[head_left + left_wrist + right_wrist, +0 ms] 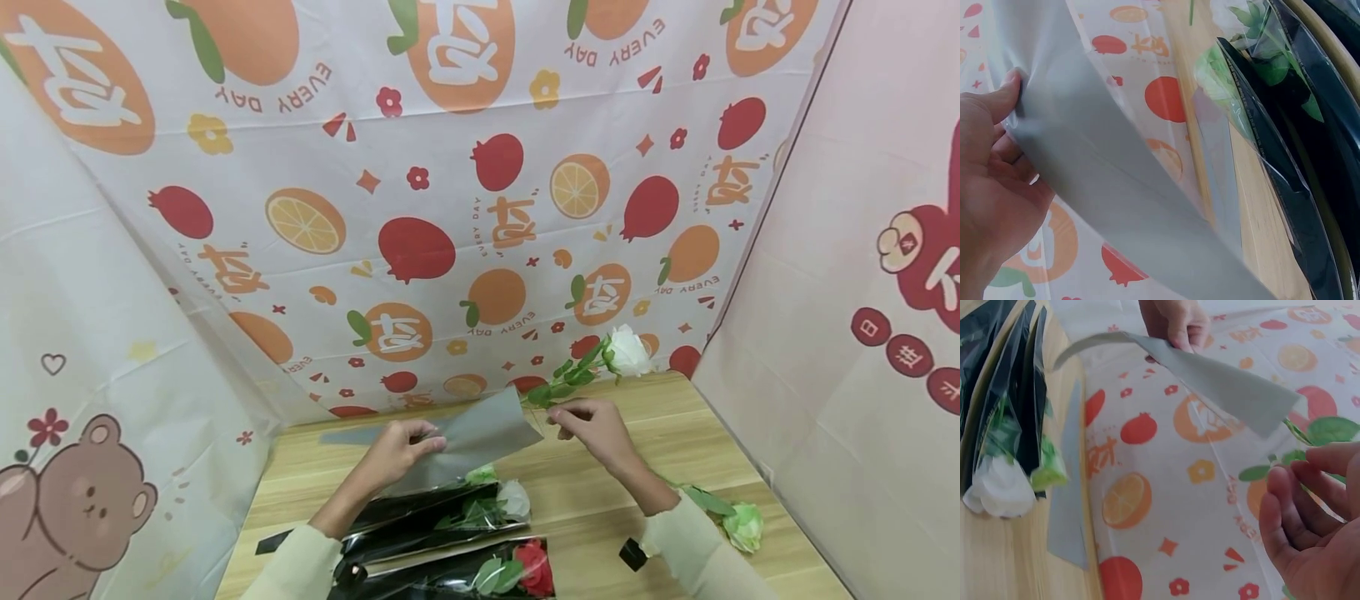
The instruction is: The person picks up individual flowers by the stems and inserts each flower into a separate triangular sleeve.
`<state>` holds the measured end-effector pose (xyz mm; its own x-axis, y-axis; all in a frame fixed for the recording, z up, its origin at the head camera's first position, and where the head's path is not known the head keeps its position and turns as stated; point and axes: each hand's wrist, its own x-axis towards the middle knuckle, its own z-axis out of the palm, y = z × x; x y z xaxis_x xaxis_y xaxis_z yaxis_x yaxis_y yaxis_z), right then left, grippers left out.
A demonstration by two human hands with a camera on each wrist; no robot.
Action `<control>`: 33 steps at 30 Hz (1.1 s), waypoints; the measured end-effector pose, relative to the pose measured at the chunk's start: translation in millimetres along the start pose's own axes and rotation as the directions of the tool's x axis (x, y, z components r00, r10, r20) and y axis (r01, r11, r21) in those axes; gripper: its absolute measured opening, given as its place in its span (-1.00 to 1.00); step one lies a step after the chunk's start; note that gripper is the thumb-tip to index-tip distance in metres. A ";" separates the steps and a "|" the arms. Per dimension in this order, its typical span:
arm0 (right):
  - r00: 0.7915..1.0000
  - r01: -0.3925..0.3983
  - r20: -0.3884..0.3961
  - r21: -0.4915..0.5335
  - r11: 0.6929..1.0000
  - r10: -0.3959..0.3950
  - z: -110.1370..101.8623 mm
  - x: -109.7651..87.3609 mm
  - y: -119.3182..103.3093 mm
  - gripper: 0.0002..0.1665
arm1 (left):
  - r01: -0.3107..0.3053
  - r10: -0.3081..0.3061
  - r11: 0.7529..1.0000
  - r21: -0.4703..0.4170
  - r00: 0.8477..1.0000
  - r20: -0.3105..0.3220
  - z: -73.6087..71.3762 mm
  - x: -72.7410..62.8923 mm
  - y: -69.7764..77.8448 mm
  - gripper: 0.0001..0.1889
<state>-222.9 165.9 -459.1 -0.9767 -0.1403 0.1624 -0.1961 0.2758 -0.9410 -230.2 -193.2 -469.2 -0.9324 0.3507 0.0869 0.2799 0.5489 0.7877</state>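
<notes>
My left hand (pixel 408 454) pinches a grey flower sleeve (pixel 480 433) by its side, thumb on top, holding it above the table. In the left wrist view the sleeve (pixel 1091 125) bends away in a long taper. A white rose (pixel 628 352) with green leaves (pixel 566 379) slants up beyond the sleeve's wide mouth; its lower stem is hidden. My right hand (pixel 596 429) is at that mouth, thumb and fingertips drawn together on what looks like the sleeve's thin clear edge. Leaves (pixel 1329 431) show behind these fingers in the right wrist view.
Black sleeves holding a white rose (pixel 514 500) and a red rose (pixel 536 567) lie at the front. A pale green flower (pixel 744 527) lies by my right sleeve. Another grey sleeve (pixel 1067 519) rests near the table's back edge. Printed cloth (pixel 450 208) stands behind.
</notes>
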 end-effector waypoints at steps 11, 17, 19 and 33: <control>0.964 0.068 -0.266 0.177 0.982 -0.019 -16.8 2.9 -2.7 -0.65 | 0.013 -0.013 1.000 0.021 1.000 -0.006 -2.4 0.3 3.1 -0.82; 0.934 0.082 -0.358 0.256 0.963 0.015 -15.1 7.0 -3.6 -0.65 | 0.022 -0.022 0.999 0.034 1.000 -0.005 -2.3 1.5 4.0 -0.81; 0.929 0.088 -0.369 0.290 0.953 0.027 -14.1 8.2 -2.7 -0.66 | 0.012 -0.012 0.999 0.038 1.000 -0.004 -1.8 1.9 3.9 -0.82; 0.920 0.097 -0.378 0.469 0.878 0.101 -10.7 10.7 -2.4 -0.86 | -0.006 0.008 0.998 0.063 0.999 -0.034 -0.3 0.5 5.5 -0.84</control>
<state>-233.9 173.9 -452.0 -0.9515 0.2588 0.1665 -0.2255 -0.2180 -0.9495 -229.2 -190.3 -464.6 -0.9374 0.3291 0.1137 0.2990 0.5935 0.7472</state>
